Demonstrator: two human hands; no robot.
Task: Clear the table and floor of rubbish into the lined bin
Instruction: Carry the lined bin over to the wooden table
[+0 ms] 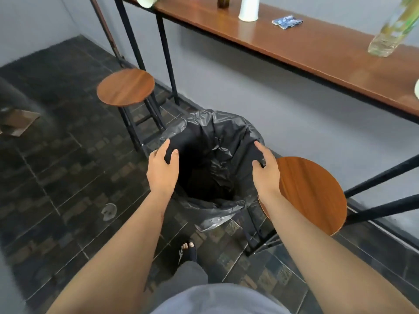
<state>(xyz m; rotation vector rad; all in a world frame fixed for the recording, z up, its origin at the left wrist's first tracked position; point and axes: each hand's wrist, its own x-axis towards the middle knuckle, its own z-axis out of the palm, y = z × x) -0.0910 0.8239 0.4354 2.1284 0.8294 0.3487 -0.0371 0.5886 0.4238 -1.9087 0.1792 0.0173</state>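
Lined bin (226, 206) upright on the dark tiled floor (68, 177), long axis vertical, mouth up. It sits between far stool (125, 87) and near stool (313, 193), in front of the table (317, 53). Liner (217, 130) is black crinkled plastic, folded over the rim.

Left hand (162, 165) and right hand (265, 169) are on opposite rim sides, each with thumb and fingers clamped on the liner edge.

- **Stools:** 2, round wood seats, black metal legs.
- **Table:** wood top, with 2 white cups (248, 9), 1 brown bottle (223, 1), 1 blue wrapper (286, 22) and 1 clear plastic bottle (390, 35).
- **Floor:** 1 cardboard piece (18, 122), 1 pale crumpled scrap (109, 211).

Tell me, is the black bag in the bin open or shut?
Open: the black plastic bin liner gapes wide, its edge folded outward, held by the left hand and right hand.
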